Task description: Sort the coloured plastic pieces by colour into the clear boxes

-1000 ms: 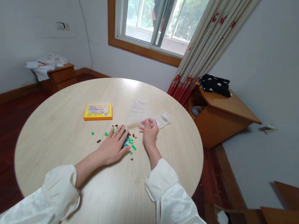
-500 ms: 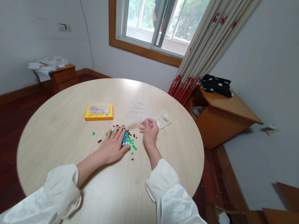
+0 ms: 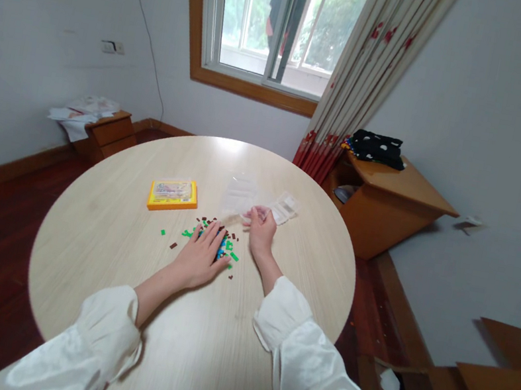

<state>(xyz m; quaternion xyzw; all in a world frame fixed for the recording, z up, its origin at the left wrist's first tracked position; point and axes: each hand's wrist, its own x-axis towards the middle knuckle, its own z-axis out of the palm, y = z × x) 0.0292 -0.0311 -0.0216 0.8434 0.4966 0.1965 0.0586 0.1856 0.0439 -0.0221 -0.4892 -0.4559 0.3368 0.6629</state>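
My left hand (image 3: 201, 258) lies palm down with its fingers spread over a pile of small building bricks, hiding part of it. Green bricks (image 3: 234, 257) and brown bricks (image 3: 173, 245) show around the fingers, with some blue ones between thumb and forefinger. To the right of the pile, my right hand (image 3: 261, 232) has its fingers closed on a clear plastic bag (image 3: 240, 195), which spreads over the tabletop behind the bricks. Another crumpled clear packet with a white label (image 3: 284, 208) lies just beyond that hand.
A yellow box (image 3: 174, 195) with a clear packet on top sits left of the bricks on the round table (image 3: 90, 246). Beyond the table's right edge stands a wooden cabinet (image 3: 390, 204) bearing folded black cloth (image 3: 377, 148). A curtain (image 3: 357, 71) hangs beside the window.
My left hand has slid slightly to the right across the pile, uncovering green bricks on its left side and covering more of the blue ones. My right hand has hardly moved.
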